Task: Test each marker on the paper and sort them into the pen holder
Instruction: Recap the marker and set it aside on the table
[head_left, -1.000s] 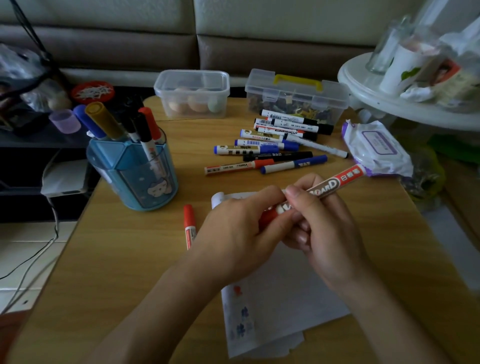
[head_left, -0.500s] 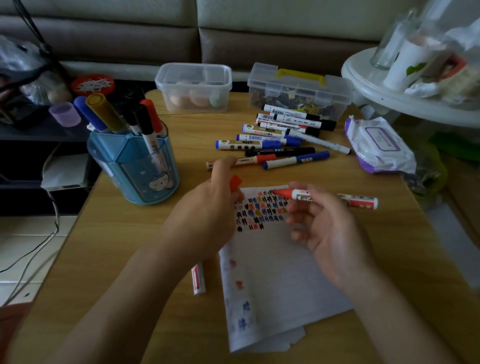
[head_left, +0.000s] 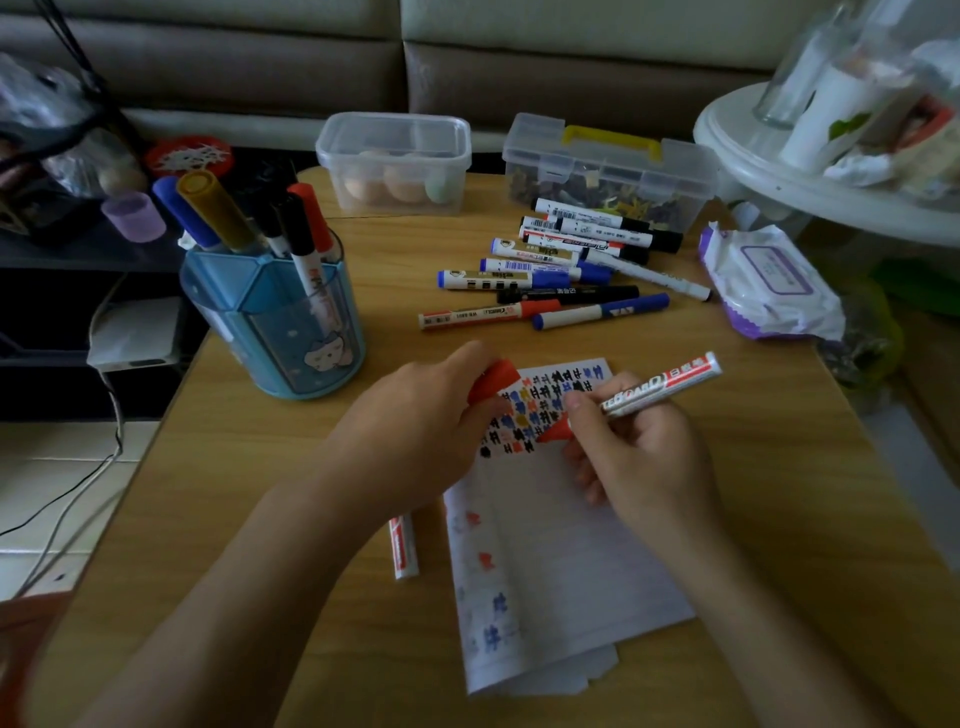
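The right hand (head_left: 649, 462) is curled tight round a red marker (head_left: 660, 387), its tip down on the paper (head_left: 561, 561) among rows of colored marks. The left hand (head_left: 415, 431) pinches the red cap (head_left: 493, 382) just beside it. The barrel partly reads "BOARD". Both forearms reach forward. The pen holder (head_left: 275, 332) stands beyond the left hand, to its left.

Your left hand (head_left: 415, 426) and right hand (head_left: 649, 462) are bare. Your left forearm (head_left: 249, 597) and right forearm (head_left: 779, 623) are bare too, uncovered right down to the bottom edge of the view. The nail on your right thumb looks short. A blurred orange-red patch (head_left: 21, 660) in the lower left corner could be your clothing, but that cannot be told.
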